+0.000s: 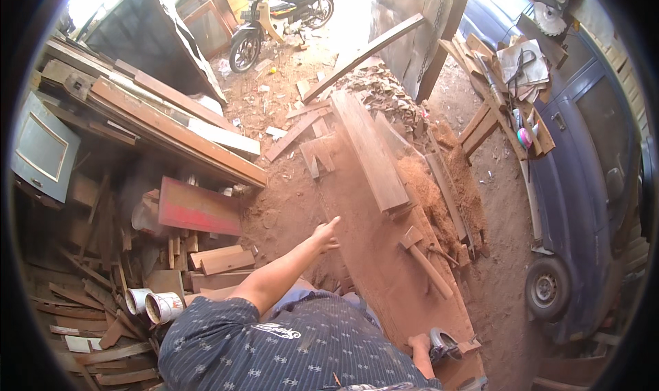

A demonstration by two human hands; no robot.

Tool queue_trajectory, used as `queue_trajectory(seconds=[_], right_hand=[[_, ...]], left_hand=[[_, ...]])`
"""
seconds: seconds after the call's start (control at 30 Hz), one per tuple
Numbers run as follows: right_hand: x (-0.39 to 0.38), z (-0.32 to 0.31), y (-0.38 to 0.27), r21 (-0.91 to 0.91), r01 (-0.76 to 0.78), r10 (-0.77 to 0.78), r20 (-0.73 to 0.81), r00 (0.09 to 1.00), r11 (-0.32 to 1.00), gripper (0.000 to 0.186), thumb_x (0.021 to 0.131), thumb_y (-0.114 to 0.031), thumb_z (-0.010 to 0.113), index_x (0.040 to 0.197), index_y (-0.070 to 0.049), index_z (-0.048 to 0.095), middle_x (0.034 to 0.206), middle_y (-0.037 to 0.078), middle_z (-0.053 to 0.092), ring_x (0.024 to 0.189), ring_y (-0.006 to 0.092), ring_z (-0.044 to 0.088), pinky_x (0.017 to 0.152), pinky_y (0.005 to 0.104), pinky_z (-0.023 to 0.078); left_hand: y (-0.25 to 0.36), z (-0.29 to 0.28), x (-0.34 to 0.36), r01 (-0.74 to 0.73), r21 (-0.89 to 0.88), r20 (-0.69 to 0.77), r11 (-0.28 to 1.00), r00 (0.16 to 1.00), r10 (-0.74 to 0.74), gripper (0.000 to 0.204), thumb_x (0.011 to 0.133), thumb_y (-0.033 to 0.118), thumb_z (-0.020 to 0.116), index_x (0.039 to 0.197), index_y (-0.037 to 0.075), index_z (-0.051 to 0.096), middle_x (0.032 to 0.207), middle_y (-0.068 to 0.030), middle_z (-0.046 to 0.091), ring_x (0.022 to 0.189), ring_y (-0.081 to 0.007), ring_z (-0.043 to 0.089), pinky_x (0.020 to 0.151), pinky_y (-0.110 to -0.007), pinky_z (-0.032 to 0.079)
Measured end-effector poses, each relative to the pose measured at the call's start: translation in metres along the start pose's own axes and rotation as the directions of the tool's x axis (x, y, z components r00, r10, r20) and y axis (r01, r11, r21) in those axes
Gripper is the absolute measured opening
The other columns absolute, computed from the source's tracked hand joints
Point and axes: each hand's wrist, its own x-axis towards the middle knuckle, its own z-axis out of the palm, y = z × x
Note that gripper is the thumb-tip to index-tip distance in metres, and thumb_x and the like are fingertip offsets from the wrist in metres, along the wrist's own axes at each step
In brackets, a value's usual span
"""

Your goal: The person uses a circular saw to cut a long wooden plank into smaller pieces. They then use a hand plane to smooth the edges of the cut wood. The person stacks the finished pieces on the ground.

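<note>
My left hand (pixel 328 234) reaches over the dusty wooden workbench (pixel 364 254), its fingers stretched out and holding nothing. Low in the view, my right hand (pixel 420 347) is closed at the side of a power tool (pixel 444 343) with a round metal guard, which rests on the near end of the bench; its grip is partly hidden. Between the two hands and to the right lies a dust-covered, mallet-like tool (pixel 427 266) with a long handle. A thick wooden beam (pixel 371 154) lies along the far part of the bench, beyond my left hand.
Sawdust (pixel 429 188) is heaped right of the beam. Stacked planks (pixel 171 127), a red board (pixel 199 205) and two white buckets (pixel 163 308) fill the left side. A blue vehicle (pixel 573 185) stands at right, near a cluttered wooden stand (pixel 508 109). A motorbike (pixel 281 20) is parked far back.
</note>
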Motion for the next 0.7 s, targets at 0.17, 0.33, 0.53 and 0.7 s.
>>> queue_trajectory(seconds=[0.17,0.33,0.53,0.7], right_hand=[[0.002,0.010,-0.008,-0.152,0.023,-0.023,0.002,1.000,0.988,0.051,0.084,-0.036,0.066,0.119,0.002,0.071,0.128,0.026,0.066,0.124,0.0390,0.062,0.104,0.0466,0.050],[-0.024,0.003,-0.068,-0.184,0.295,-0.316,-0.095,0.944,0.938,0.056,0.087,-0.041,0.070,0.118,0.005,0.069,0.120,0.031,0.067,0.115,0.0460,0.063,0.098,0.0516,0.051],[-0.081,0.020,-0.196,0.003,0.677,-0.677,-0.034,0.736,0.736,0.057,0.091,-0.040,0.068,0.128,0.003,0.064,0.125,0.029,0.065,0.120,0.0431,0.061,0.103,0.0474,0.048],[-0.035,0.128,-0.292,0.163,0.685,-0.704,0.214,0.678,0.710,0.058,0.091,-0.044,0.070,0.127,0.002,0.066,0.124,0.025,0.068,0.118,0.0373,0.065,0.101,0.0426,0.050]], left_hand=[[-0.078,-0.148,0.010,0.041,0.188,-0.341,0.981,0.940,0.026,0.080,0.089,0.053,0.074,0.146,0.004,0.047,0.127,-0.0143,0.062,0.106,-0.0302,0.063,0.078,-0.049,0.060],[-0.164,-0.275,-0.001,0.131,0.291,-0.402,0.948,0.915,-0.003,0.053,0.095,0.047,0.068,0.130,0.008,0.063,0.100,-0.0048,0.064,0.082,-0.0177,0.059,0.071,-0.040,0.054],[-0.256,-0.329,-0.031,0.162,0.322,-0.383,0.933,0.923,-0.028,0.047,0.094,0.041,0.069,0.121,0.003,0.069,0.101,-0.0103,0.071,0.089,-0.0201,0.067,0.079,-0.036,0.056],[-0.361,-0.342,-0.049,0.177,0.654,-0.349,0.735,0.933,0.086,0.060,0.090,0.044,0.068,0.129,0.000,0.062,0.130,-0.0235,0.063,0.124,-0.0392,0.058,0.106,-0.046,0.046]])
